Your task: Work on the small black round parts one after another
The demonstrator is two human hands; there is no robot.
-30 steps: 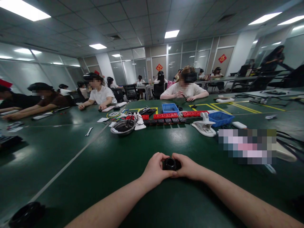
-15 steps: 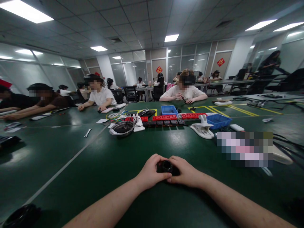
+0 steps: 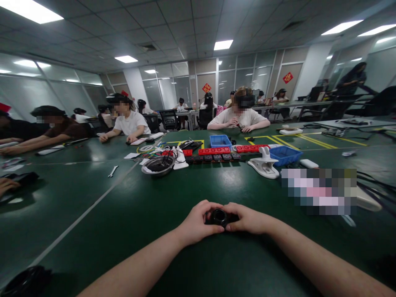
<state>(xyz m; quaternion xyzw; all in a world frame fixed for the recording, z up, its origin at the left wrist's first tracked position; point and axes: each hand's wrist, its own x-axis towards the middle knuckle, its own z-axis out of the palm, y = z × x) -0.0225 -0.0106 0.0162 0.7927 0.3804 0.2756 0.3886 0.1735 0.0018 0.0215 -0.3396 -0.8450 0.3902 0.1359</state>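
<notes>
A small, glossy black round part [image 3: 219, 216] with a circular opening on top is held between my two hands above the green table [image 3: 173, 268]. My left hand [image 3: 198, 222] curls round its left side, thumb along the near side. From the right, my right hand [image 3: 249, 218] closes on it, its thumb near the tip of the left thumb. The fingers hide most of the far side and the base. Another black round part [image 3: 27, 282], seen only in part, lies at the bottom left corner.
Beyond my hands are a metal bowl [image 3: 159, 166], red power strips [image 3: 215, 151], a white clip stand [image 3: 264, 164] and a blue tray [image 3: 286, 155]. A wrench [image 3: 113, 171] lies to the left. Cables [image 3: 374, 185] run at the right. Co-workers sit around the table; one hand [image 3: 6, 185] is at the left edge.
The black part sits slightly further right in view, and my right thumb has shifted right and up a little. A co-worker's hand has come in at the left edge.
</notes>
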